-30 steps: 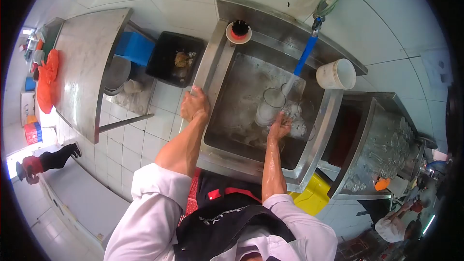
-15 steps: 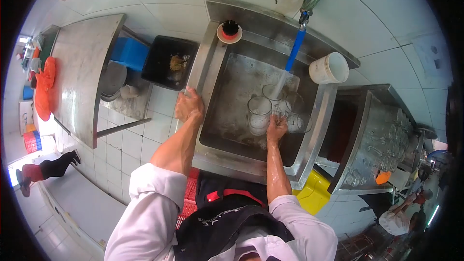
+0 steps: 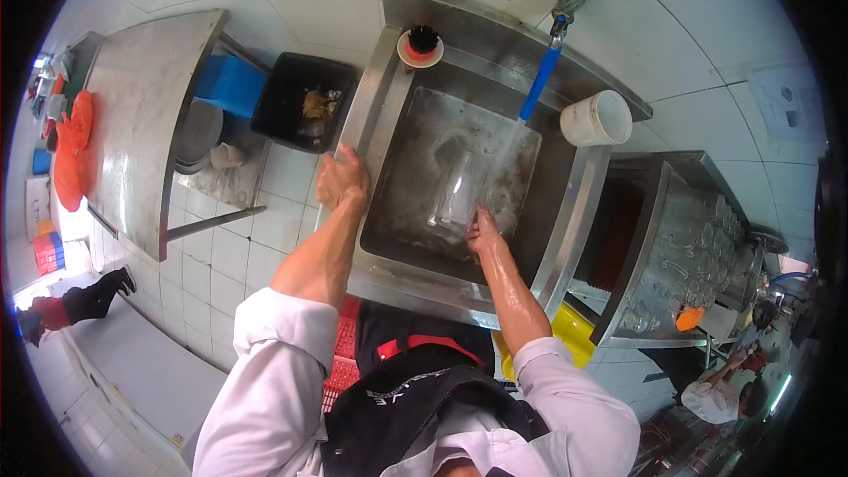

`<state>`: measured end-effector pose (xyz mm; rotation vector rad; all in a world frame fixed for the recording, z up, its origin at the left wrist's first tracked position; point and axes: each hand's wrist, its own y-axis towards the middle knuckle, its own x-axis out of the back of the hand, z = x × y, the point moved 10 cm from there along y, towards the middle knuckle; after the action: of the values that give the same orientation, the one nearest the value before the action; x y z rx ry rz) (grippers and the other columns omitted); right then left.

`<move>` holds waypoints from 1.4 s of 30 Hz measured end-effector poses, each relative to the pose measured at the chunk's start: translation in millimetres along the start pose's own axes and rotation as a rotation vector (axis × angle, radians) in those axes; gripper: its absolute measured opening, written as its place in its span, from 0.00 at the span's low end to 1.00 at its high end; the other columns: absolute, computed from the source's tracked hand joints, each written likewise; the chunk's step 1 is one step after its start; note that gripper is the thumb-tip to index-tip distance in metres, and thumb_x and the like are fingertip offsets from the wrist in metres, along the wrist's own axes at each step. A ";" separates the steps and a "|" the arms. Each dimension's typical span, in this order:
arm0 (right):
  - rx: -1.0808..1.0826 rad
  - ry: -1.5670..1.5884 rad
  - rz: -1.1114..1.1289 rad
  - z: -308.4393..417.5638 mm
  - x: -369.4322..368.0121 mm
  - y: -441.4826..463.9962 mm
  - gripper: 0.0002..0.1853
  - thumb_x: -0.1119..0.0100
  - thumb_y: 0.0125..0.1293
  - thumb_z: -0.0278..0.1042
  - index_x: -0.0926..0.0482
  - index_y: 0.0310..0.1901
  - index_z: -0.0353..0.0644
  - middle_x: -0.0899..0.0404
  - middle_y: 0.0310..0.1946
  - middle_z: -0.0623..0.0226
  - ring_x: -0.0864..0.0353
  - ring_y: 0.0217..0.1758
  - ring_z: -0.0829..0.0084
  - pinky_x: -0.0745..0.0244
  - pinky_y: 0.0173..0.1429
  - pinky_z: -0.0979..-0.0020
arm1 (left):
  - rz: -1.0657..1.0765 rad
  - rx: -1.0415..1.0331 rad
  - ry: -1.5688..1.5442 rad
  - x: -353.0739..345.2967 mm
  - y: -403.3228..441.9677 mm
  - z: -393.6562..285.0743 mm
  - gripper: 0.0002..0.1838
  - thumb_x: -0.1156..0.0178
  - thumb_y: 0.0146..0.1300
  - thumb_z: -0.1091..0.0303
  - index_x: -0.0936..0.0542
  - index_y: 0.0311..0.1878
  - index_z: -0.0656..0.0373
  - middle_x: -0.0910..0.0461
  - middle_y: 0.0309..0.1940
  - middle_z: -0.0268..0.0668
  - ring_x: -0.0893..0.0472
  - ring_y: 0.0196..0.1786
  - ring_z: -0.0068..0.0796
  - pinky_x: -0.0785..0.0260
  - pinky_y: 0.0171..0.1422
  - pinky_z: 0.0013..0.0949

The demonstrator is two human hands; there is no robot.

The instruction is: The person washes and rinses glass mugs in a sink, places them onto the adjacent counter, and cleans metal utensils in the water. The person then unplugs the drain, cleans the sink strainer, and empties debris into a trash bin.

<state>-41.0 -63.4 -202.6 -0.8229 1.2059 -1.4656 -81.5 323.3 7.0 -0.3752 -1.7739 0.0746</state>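
My left hand (image 3: 343,177) rests on the left rim of the steel sink (image 3: 389,93), its fingers curled round the edge. Inside the basin, my right hand (image 3: 482,229) has its fingers closed on the lower part of a clear glass mug (image 3: 458,190), which lies tilted and is blurred. Water runs down from the blue hose (image 3: 541,82) beside the mug. A brush with black bristles (image 3: 422,41) stands in a small bowl on the sink's back left corner. On the right rim is a white bucket (image 3: 597,118).
A black bin (image 3: 305,102) stands left of the sink, beside a steel table (image 3: 146,115) with an orange bag (image 3: 74,150). Many glasses stand on the right rack (image 3: 693,256). One person (image 3: 711,396) is at lower right, another (image 3: 75,306) at far left.
The several glasses grouped under the water near my right hand no longer show as a group; one blurred mug is there instead. My right hand has moved left. My left hand stays on the rim.
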 end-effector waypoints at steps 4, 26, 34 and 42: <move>-0.381 0.314 0.158 -54.2 -30.5 6.1 0.14 0.43 0.71 0.52 0.27 0.34 0.53 0.38 0.20 0.76 0.44 0.14 0.82 0.53 0.13 0.81 | 0.010 -0.004 -0.012 0.4 -2.4 -1.0 0.34 0.63 0.71 0.38 0.19 0.52 0.58 0.15 0.48 0.50 0.17 0.52 0.53 0.28 0.55 0.52; -0.334 0.328 0.989 -0.3 -122.1 -76.9 0.15 0.38 0.65 0.45 0.20 0.49 0.50 0.17 0.37 0.70 0.24 0.27 0.78 0.33 0.22 0.78 | -0.007 -0.008 -0.024 -0.6 2.9 1.0 0.33 0.60 0.70 0.38 0.19 0.50 0.60 0.15 0.45 0.50 0.16 0.50 0.52 0.26 0.53 0.53; -0.321 0.287 0.635 -7.0 -106.4 -46.5 0.12 0.41 0.67 0.43 0.19 0.33 0.44 0.18 0.30 0.61 0.44 0.11 0.82 0.52 0.11 0.81 | 0.051 0.019 -0.203 -9.7 15.1 11.9 0.31 0.56 0.69 0.39 0.20 0.49 0.60 0.16 0.45 0.50 0.16 0.50 0.53 0.26 0.54 0.55; -0.369 0.244 0.147 -26.3 -85.5 -39.4 0.10 0.42 0.68 0.40 0.25 0.30 0.48 0.34 0.18 0.76 0.44 0.12 0.84 0.50 0.12 0.83 | -0.153 -0.044 -0.181 -3.8 17.9 14.2 0.26 0.48 0.67 0.41 0.17 0.38 0.57 0.15 0.37 0.45 0.15 0.42 0.47 0.23 0.46 0.48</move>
<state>-55.6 25.0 -163.5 -0.7929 1.7192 -1.2661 -90.6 341.3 -4.4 -0.2696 -1.9806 -0.0399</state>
